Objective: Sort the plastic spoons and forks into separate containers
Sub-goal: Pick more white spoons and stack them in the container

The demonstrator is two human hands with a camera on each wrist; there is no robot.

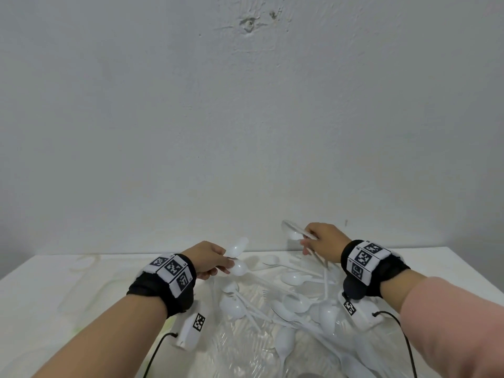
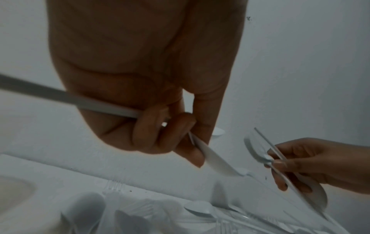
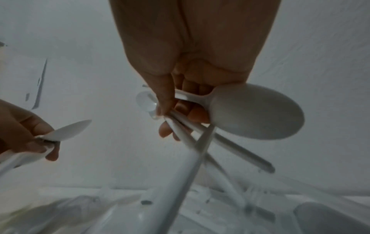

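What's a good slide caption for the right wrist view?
Right hand grips a bundle of white plastic spoons above the cutlery pile, while the left hand holds more spoons.

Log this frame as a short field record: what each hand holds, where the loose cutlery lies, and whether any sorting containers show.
left hand: grips white plastic spoons, bowls pointing toward the wall
right hand: grips a bundle of white spoons with a clear utensil
pile: loose white spoons with some clear forks, on clear plastic between the arms
table: white, against a white wall
containers: none clearly identifiable
wrists: black bands with printed markers
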